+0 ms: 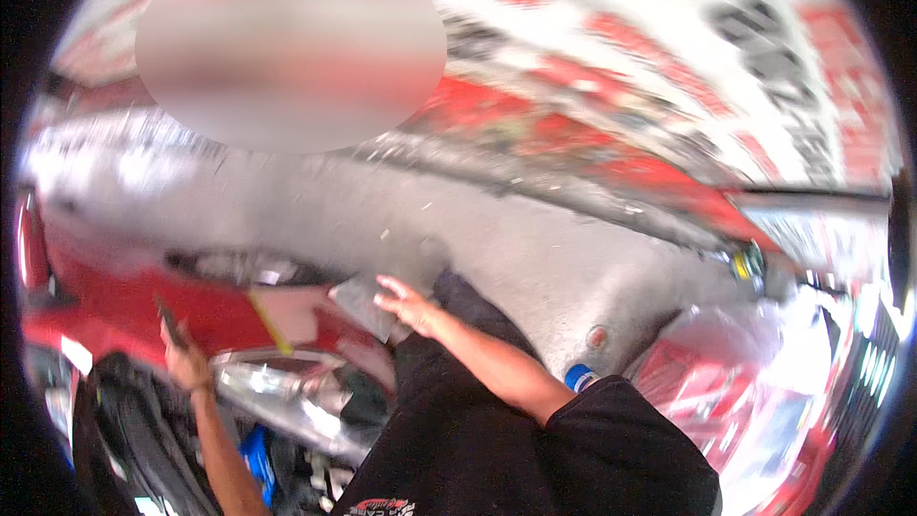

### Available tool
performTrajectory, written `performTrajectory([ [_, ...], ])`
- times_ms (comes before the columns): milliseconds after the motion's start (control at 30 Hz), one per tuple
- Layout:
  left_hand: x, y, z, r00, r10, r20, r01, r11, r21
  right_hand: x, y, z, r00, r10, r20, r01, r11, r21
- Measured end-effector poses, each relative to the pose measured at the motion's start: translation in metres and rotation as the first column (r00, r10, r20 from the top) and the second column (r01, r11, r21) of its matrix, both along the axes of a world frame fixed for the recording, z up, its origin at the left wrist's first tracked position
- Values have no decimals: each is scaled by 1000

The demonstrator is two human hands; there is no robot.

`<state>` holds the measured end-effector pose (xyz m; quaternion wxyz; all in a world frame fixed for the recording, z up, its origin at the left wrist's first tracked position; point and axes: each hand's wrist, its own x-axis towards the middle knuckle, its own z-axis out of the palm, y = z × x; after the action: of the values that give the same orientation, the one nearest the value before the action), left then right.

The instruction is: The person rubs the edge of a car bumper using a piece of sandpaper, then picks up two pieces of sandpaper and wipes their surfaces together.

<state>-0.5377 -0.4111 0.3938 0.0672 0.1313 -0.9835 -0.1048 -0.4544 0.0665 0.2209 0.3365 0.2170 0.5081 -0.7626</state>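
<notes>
A red car's front end (115,315) with a clear headlight (287,387) lies before me on the left. My left hand (187,363) is closed around a thin, dark, flat piece (169,321), held upright above the red panel; blur hides its exact kind. Farther right, my right hand (413,310) reaches across my body with its fingers apart. Just beside its fingertips is a grey, flat, angular patch (365,306) at the panel's edge. Whether the fingers touch that patch I cannot tell. A yellow strip (271,322) runs next to a paler pinkish area of the panel.
Engine parts (143,420) and a blue piece (256,463) show below the headlight. At right, clear plastic sheeting (726,373) covers something red. A blue-capped object (580,377) is near my right arm. Grey floor (497,239) stretches toward a red-and-white wall.
</notes>
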Motion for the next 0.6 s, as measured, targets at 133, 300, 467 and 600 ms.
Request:
performTrajectory([
  [133,-34,29,-25,986,-65,151,44,990,138,80,122,59,977,-193,94,184,978,99],
  [300,-44,8,-101,942,-325,-84,335,902,271,175,194,138,835,-544,81,550,823,-143],
  [467,99,282,-40,864,-418,280,309,880,360,289,225,212,640,-767,-42,724,620,-301],
  [600,210,432,-16,631,-775,37,267,261,928,331,244,241,404,-914,-28,877,396,-273],
])
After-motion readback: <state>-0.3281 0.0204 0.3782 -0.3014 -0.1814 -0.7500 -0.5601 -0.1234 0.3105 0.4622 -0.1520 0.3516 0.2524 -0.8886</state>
